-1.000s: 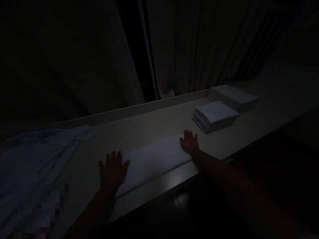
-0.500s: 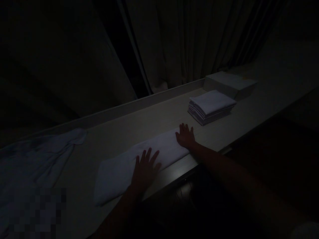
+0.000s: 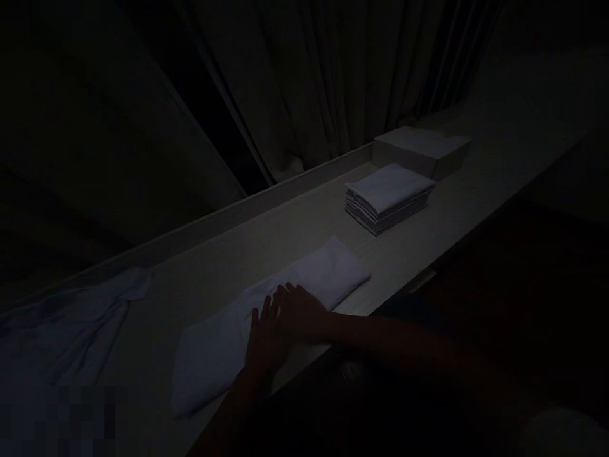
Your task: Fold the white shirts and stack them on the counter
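Observation:
A long folded white cloth (image 3: pixel 204 355) lies flat across the table in dim light. My left hand (image 3: pixel 267 341) rests on its middle part, fingers stretched out. Right beside it, partly overlapping it in view, my right hand (image 3: pixel 301 311) lies on the cloth with its fingers extended. Neither hand grips anything. The cloth shows small creases near my fingertips, and its right end reaches past my right hand. Farther right stands a neat stack of folded white cloths (image 3: pixel 390 189).
Behind the stack sits a pale box (image 3: pixel 419 143). A loose, crumpled cloth (image 3: pixel 90 317) lies at the left. The pale table (image 3: pixel 200 260) has a raised back edge, with curtains (image 3: pixel 304 82) hanging behind it.
My right hand has moved left along the cloth from its right end to my left hand. The left hand stays at the middle. The view has shifted slightly.

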`<action>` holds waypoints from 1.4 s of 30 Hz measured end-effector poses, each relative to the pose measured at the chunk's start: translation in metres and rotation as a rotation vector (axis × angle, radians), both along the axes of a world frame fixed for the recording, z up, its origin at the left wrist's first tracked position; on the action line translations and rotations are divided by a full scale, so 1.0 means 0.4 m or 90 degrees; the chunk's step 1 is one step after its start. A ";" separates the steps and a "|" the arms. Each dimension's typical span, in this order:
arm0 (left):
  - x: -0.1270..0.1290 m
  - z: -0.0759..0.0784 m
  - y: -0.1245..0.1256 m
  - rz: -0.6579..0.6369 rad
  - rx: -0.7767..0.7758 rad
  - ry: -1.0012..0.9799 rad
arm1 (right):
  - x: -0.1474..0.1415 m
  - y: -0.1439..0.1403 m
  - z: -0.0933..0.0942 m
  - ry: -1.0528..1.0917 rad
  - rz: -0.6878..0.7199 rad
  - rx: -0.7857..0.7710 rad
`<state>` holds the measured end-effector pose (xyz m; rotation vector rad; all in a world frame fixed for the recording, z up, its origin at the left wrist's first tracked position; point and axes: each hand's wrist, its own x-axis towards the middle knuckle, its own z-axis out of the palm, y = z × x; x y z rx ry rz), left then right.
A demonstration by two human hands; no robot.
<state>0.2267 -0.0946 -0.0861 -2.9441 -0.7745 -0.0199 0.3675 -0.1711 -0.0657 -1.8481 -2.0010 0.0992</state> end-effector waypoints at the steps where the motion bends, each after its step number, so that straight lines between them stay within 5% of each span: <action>1: 0.004 0.010 -0.005 0.006 -0.003 -0.006 | 0.021 -0.006 -0.006 0.014 -0.012 -0.002; 7: 0.030 0.053 -0.032 0.040 -0.022 -0.049 | 0.129 -0.051 -0.015 0.026 -0.101 0.004; 25: 0.037 0.051 -0.029 0.049 -0.036 -0.008 | 0.375 -0.131 -0.007 0.050 -0.335 -0.074; 35: 0.035 0.046 -0.022 0.046 -0.052 0.001 | 0.382 -0.131 -0.011 0.051 -0.336 -0.027; 42: 0.038 0.057 -0.032 0.040 -0.036 -0.009 | 0.351 -0.045 0.022 -0.026 -0.279 0.008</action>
